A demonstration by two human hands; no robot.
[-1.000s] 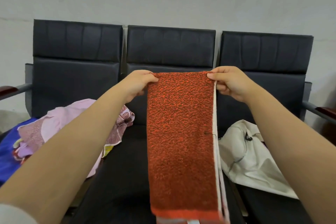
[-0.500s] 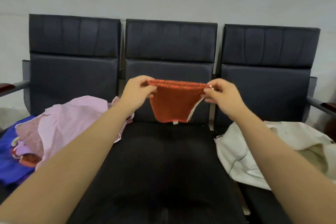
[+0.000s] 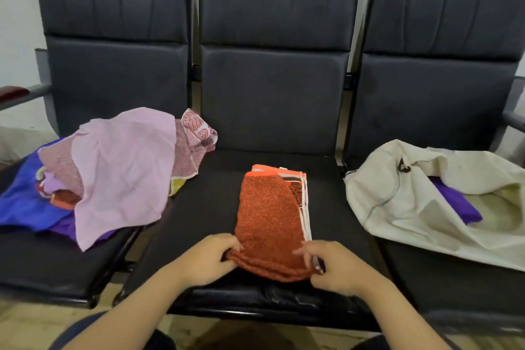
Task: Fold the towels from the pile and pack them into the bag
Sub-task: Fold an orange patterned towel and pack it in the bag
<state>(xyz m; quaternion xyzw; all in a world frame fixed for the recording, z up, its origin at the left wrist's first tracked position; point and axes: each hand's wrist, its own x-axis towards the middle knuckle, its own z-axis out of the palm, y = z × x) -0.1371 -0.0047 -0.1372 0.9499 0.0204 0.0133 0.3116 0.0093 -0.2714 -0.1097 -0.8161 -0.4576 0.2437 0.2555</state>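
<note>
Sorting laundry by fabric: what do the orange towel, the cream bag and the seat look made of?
Orange towel: looped terry, likely cotton, by its nubby pile. Cream bag: matte woven cloth, maybe canvas. Seat: black leather-like upholstery, faint sheen.

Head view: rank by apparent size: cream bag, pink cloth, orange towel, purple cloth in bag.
1. cream bag, cut by frame edge
2. pink cloth
3. orange towel, close to pink cloth, folded and nearer; unsure
4. purple cloth, partly hidden
</note>
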